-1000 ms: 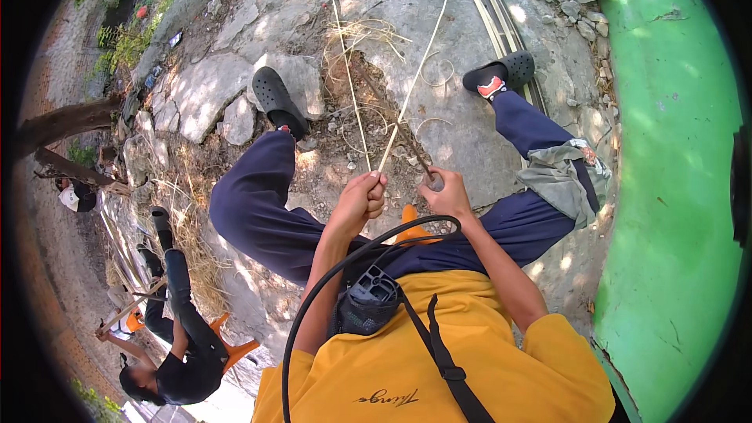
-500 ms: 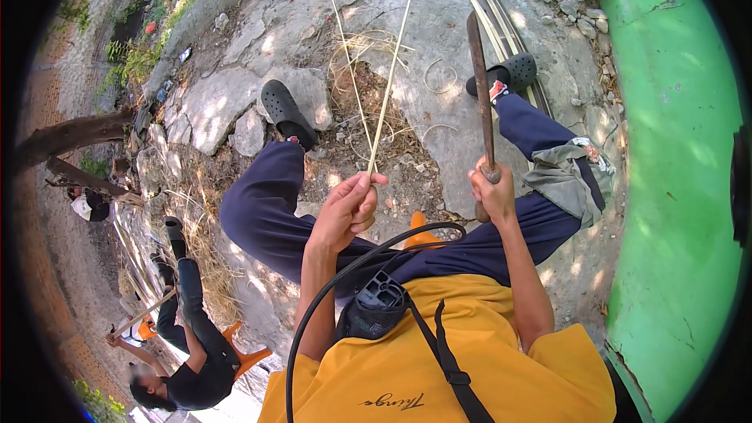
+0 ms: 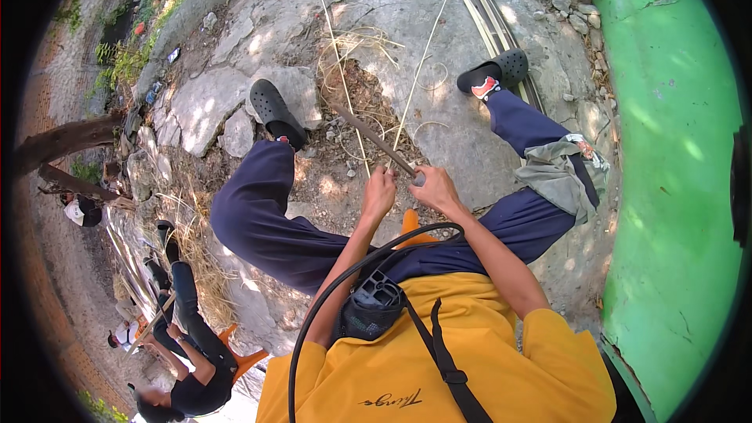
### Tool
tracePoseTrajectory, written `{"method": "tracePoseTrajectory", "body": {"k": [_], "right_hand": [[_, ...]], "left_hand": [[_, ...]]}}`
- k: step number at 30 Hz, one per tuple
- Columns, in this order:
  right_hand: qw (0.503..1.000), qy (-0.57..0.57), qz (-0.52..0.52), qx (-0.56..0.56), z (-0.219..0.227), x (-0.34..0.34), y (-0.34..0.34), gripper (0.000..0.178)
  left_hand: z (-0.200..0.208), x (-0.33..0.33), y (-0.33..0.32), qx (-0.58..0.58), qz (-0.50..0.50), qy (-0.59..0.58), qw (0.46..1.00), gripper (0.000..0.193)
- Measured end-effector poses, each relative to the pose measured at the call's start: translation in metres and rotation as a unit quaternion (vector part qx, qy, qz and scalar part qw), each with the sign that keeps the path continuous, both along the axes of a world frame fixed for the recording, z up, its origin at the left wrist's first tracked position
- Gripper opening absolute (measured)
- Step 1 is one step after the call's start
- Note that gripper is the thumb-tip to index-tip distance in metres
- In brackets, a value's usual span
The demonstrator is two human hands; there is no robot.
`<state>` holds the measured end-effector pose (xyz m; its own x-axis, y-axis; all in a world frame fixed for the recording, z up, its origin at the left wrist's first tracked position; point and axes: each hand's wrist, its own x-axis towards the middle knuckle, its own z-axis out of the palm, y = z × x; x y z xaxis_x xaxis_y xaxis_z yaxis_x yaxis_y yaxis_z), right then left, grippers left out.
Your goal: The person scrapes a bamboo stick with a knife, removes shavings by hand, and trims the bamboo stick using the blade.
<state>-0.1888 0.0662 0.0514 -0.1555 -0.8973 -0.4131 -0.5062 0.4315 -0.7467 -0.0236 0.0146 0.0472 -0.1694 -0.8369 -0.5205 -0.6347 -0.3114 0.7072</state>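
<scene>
My left hand (image 3: pixel 380 194) pinches the near end of a thin pale bamboo strip (image 3: pixel 423 56), which stretches forward from my fingers. My right hand (image 3: pixel 439 191) is wrapped round the handle of a long, dark, narrow-bladed knife (image 3: pixel 374 135). Its blade points forward and left, crossing in front of the strip close to my left fingertips; whether it touches the strip I cannot tell. Both hands are close together above the ground between my legs. A second pale strip (image 3: pixel 342 70) runs forward just left of the first, its near end beside my left hand.
Curled shavings (image 3: pixel 364 41) lie on broken stone ground. Longer strips (image 3: pixel 479 12) lie beyond my right shoe (image 3: pixel 501 70). A green wall (image 3: pixel 666 149) stands at right. An orange stool (image 3: pixel 410 223) shows between my legs. Another person (image 3: pixel 200 376) sits at lower left holding a long piece.
My right hand has moved left, beside my left hand, and the upright knife now slants across the strip. The strip's far end has swung lower and to the right.
</scene>
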Motion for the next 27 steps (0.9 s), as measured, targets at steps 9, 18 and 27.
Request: {"method": "tracePoseTrajectory", "body": {"k": [9,18,27], "right_hand": [[0.999,-0.026,0.031,0.011,-0.009,0.008,-0.007,0.040],[1.000,0.016,0.006,0.015,-0.023,0.019,-0.006,0.028],[1.000,0.007,-0.017,0.018,-0.010,0.029,-0.017,0.029]], "left_hand": [[-0.003,-0.006,0.005,-0.091,-0.048,-0.058,0.993,0.026],[-0.001,-0.008,0.007,-0.134,-0.160,-0.228,0.951,0.014],[-0.006,0.000,-0.001,-0.089,-0.115,-0.144,0.979,0.024]]}}
